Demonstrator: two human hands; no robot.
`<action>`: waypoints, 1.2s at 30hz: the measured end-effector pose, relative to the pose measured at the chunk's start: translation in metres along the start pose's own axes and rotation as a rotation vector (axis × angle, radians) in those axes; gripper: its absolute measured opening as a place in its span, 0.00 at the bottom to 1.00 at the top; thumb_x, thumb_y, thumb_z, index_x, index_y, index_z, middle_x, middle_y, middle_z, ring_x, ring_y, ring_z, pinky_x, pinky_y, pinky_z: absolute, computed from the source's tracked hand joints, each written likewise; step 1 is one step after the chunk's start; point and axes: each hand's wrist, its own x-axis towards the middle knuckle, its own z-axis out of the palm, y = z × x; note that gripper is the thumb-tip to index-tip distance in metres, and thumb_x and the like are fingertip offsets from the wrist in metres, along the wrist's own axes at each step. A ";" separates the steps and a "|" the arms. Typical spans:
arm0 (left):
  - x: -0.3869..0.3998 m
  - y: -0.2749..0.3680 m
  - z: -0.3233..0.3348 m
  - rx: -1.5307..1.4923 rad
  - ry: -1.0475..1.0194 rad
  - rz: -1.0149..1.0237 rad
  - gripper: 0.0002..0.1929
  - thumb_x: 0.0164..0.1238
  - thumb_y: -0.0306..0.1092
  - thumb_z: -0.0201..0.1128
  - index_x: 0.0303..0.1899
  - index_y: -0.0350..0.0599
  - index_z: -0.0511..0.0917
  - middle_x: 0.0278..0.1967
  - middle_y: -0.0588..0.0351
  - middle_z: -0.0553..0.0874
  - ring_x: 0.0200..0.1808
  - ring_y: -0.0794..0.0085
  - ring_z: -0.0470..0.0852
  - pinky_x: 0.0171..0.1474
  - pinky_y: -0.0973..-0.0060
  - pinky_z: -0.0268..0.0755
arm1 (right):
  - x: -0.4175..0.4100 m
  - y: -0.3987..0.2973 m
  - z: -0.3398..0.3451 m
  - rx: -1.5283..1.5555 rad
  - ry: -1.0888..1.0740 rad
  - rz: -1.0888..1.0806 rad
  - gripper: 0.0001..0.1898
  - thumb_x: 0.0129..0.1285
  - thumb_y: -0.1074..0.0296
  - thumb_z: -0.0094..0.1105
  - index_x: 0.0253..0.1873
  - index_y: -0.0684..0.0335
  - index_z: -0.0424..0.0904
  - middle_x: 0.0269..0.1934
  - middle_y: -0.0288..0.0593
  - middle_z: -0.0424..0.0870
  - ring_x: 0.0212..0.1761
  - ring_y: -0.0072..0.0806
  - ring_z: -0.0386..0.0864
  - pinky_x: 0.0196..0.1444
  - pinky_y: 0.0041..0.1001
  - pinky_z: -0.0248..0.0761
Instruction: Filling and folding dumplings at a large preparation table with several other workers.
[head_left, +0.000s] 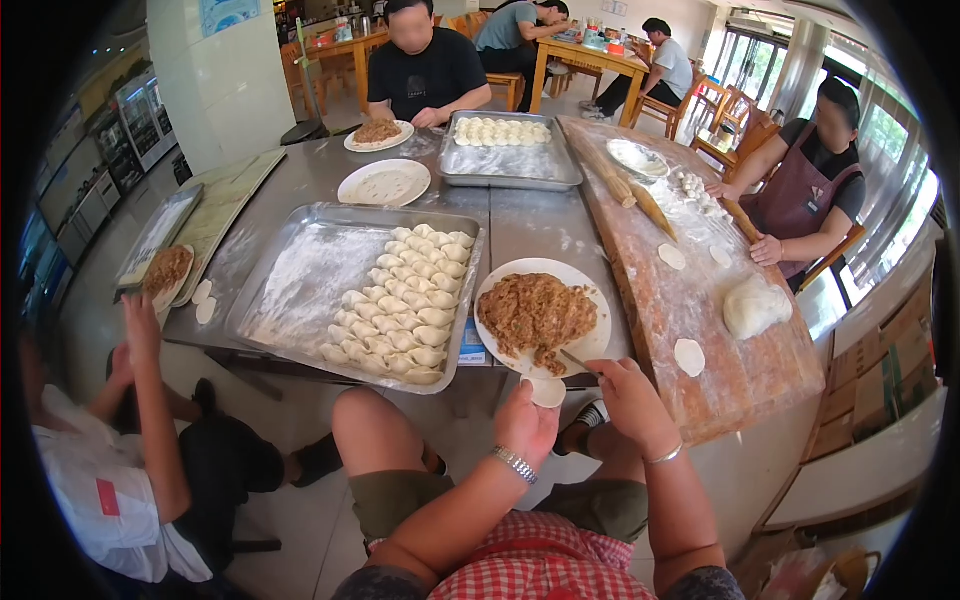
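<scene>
My left hand (529, 424) holds a round dough wrapper (547, 392) on its fingers, just below the near rim of a white plate (602, 341). In my right hand (634, 397) is a thin utensil (579, 362), its tip at the ground meat filling (536, 311) heaped on that plate. Left of the plate stands a large metal tray (251, 289), dusted with flour. Rows of folded dumplings (405, 304) fill its right side.
On the wooden board (712, 397) at right lie a dough lump (757, 307), wrappers and rolling pins (652, 212). A smaller tray (517, 180) with dumplings stands behind, beside an empty-looking plate (384, 182). Co-workers sit left, right and across.
</scene>
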 end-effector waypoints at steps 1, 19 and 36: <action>-0.001 -0.003 0.003 0.002 0.038 0.019 0.15 0.79 0.33 0.43 0.59 0.38 0.69 0.57 0.49 0.77 0.59 0.62 0.77 0.62 0.63 0.71 | -0.003 0.003 0.002 -0.021 0.049 0.033 0.14 0.67 0.75 0.50 0.55 0.61 0.79 0.42 0.54 0.77 0.47 0.48 0.76 0.52 0.36 0.70; -0.004 0.015 0.006 -0.024 0.005 0.046 0.20 0.80 0.39 0.34 0.61 0.37 0.67 0.59 0.48 0.76 0.60 0.60 0.75 0.62 0.63 0.70 | 0.016 0.000 0.010 0.037 -0.116 -0.096 0.13 0.67 0.71 0.51 0.53 0.56 0.80 0.48 0.52 0.76 0.50 0.49 0.78 0.53 0.38 0.72; -0.006 0.026 0.018 -0.018 0.035 0.038 0.21 0.80 0.37 0.30 0.60 0.33 0.66 0.60 0.44 0.74 0.62 0.58 0.73 0.65 0.60 0.67 | -0.016 -0.014 0.004 0.175 -0.116 -0.116 0.15 0.65 0.74 0.54 0.56 0.56 0.79 0.45 0.48 0.75 0.46 0.45 0.78 0.49 0.34 0.73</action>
